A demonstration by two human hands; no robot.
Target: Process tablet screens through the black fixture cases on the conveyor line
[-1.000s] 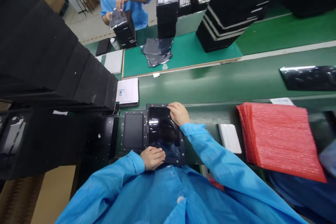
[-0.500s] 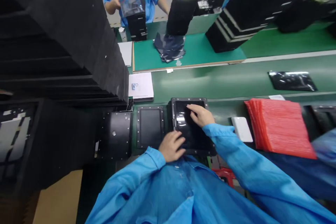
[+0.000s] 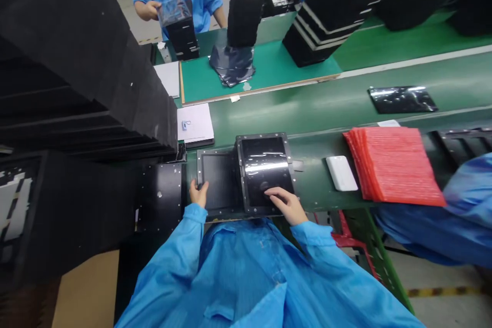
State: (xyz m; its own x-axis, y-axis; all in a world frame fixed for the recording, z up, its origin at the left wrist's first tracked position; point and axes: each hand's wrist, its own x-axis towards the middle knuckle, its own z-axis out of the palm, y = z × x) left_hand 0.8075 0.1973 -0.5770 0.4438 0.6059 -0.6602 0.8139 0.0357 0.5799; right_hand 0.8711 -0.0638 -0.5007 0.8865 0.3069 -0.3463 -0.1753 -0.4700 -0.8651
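On the green belt table (image 3: 323, 184), black glossy panel (image 3: 265, 171) lies flat, butted against ribbed plate (image 3: 219, 182), edges lined up. R grip (image 3: 282, 204) open, fingers spread on panel's lower part, pinning it, no clamp. L grip (image 3: 198, 193) part-open, fingertips at ribbed plate's near edge, steadying it. Red bubble bags (image 3: 394, 164) stacked right, in easy reach.
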